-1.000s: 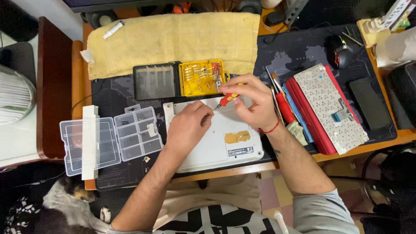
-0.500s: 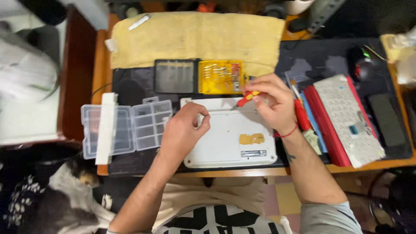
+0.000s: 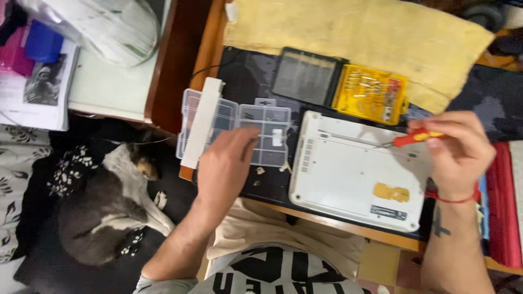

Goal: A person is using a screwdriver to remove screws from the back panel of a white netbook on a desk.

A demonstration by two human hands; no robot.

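A white laptop (image 3: 348, 174) lies bottom-up on a dark desk mat (image 3: 248, 71). My right hand (image 3: 455, 152) is over its right end and grips a small screwdriver (image 3: 417, 137) with a red and yellow handle, its tip on the laptop's underside. My left hand (image 3: 226, 166) reaches over the clear plastic compartment box (image 3: 261, 133) to the left of the laptop, fingers together at one compartment; whether they hold anything is hidden.
An open bit case with a yellow tray (image 3: 370, 92) and dark lid (image 3: 305, 76) sits behind the laptop. A yellow towel (image 3: 354, 32) lies further back. A dog (image 3: 103, 212) lies on the floor at the left. A red object (image 3: 501, 207) is at the right edge.
My left hand has left the laptop and moved left to the compartment box. The view has swung left, bringing the dog and floor in. My right hand still holds the screwdriver.
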